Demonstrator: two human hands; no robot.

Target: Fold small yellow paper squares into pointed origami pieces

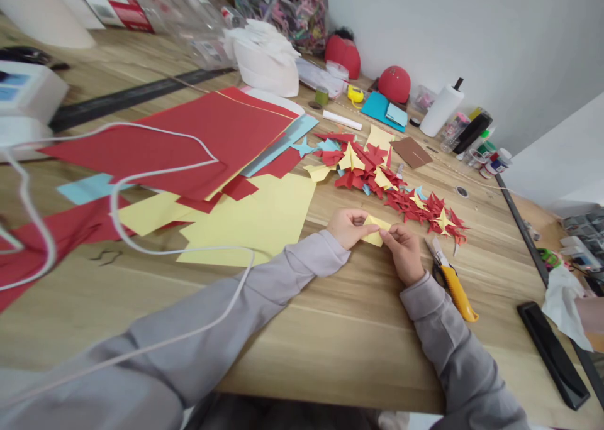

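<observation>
White cable, yellow paper pinched between left hand, right hand

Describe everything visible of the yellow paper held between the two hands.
The yellow paper is a small, plain, matte piece with straight edges and what looks like a fold. It sits at a slant over the wooden tabletop, pinched by the left hand and the right hand, which hide parts of it. Whether it touches the tabletop is unclear.

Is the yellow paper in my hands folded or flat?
Folded, at least partly: the yellow paper shows a crease and peaked top edge.
</observation>
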